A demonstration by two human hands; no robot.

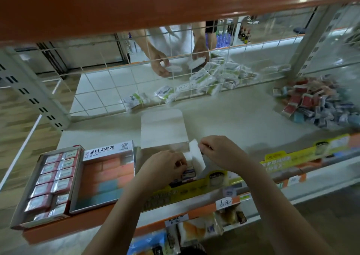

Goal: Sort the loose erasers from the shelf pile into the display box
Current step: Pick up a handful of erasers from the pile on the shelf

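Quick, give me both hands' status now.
Left hand: fingers pinch an eraser in the display box.
Right hand: fingers pinch the box's side flap.

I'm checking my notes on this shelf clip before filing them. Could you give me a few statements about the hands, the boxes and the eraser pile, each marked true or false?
1. The right hand pinches a white flap of the open display box. True.
2. The left hand rests idle on the shelf edge. False: its fingers are at small erasers inside the box.
3. The loose eraser pile lies at the shelf's left end. False: it lies at the right.
4. Two filled boxes stand left of the open box. True.
5. Another person's hands work beyond the wire grid. True.
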